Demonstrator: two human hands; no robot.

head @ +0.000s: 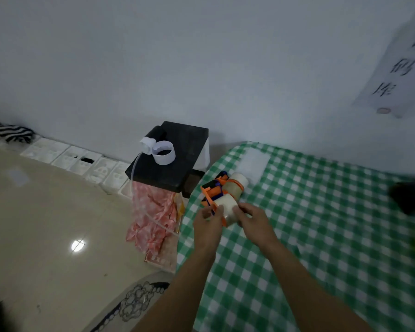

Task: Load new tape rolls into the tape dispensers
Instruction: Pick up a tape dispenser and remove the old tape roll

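Over the table's left edge, my left hand (207,224) grips an orange tape dispenser (212,196) by its handle side. A clear tape roll (227,208) sits on that dispenser, and my right hand (253,220) holds the roll from the right with fingers closed on it. Just behind lies a second orange dispenser (222,182) with its own clear roll (235,185), resting on the green checked tablecloth (309,212). Neither hand touches this second one.
A black box (177,161) stands left of the table with empty white tape cores (163,152) on top and pink cloth (153,212) hanging below. A dark object (410,197) lies at the table's right edge. White trays (82,159) line the wall on the floor.
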